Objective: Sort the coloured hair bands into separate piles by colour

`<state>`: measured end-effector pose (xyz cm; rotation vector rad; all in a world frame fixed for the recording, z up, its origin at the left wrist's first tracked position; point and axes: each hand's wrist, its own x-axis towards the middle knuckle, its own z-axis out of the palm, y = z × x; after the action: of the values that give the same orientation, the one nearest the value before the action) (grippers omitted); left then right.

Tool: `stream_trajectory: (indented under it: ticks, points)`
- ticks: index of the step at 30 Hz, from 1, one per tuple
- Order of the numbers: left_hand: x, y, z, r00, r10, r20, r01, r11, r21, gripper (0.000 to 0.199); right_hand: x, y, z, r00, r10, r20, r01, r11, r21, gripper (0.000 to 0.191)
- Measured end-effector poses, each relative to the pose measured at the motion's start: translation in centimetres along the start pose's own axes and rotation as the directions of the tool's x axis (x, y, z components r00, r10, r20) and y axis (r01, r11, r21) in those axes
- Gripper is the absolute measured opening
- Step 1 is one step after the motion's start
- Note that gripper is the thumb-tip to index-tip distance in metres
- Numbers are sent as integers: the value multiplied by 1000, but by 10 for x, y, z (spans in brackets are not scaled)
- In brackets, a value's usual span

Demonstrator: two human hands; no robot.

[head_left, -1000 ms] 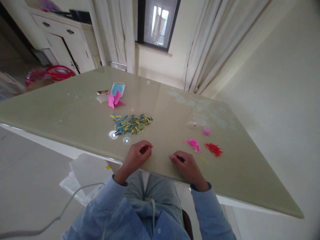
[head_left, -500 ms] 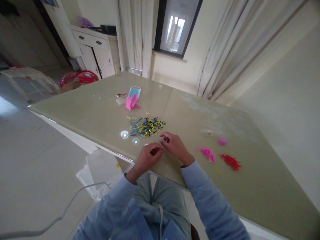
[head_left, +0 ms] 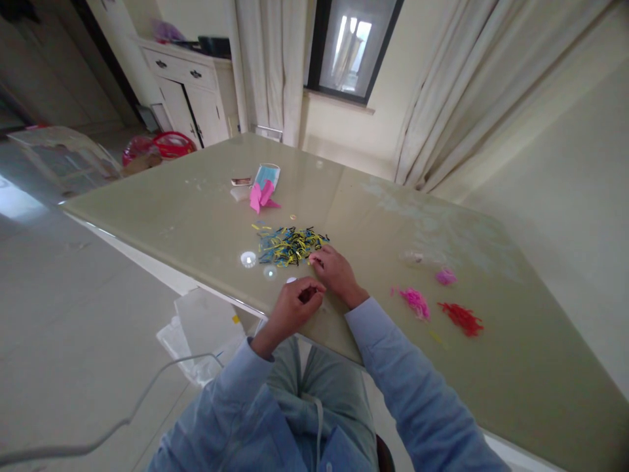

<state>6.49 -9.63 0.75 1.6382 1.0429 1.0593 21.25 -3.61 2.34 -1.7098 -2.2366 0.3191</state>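
A loose pile of short yellow, blue and black strips lies on the greenish table. At the pile's lower right edge, the fingers of my right hand are pinched together at the strips; what lies between them is too small to name. My left hand is nearer the table's front edge, thumb and fingertips together, its contents hidden. Off to the right are a bright pink bundle of strips, a red bundle and a small purple-pink bundle.
Beyond the pile lie folded pink paper, a blue face mask and a small packet. A clear plastic bag sits at the right. Below the table's left edge is a pale box, with a grey cable nearby.
My right hand has moved up and left from beside my left hand to the edge of the strip pile. The left hand has stayed nearly in place. The view has shifted slightly.
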Motion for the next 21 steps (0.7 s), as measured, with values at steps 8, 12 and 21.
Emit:
stream_trajectory:
  ticks: [8, 12, 21]
  points:
    - [-1, 1, 0, 1000, 2, -11, -2, 1000, -4, 17, -4, -5, 0, 1000, 5, 26, -4, 1000, -30, 23]
    - [0, 3, -1, 1000, 0, -9, 0, 1000, 8, 16, -17, -3, -12, 992, 19, -122, 6, 979, 202, 16]
    - [-2, -3, -2, 1000, 13, -13, -13, 1000, 12, 20, -113, -12, -72, 935, 349, -62, -65, 341, 938, 25]
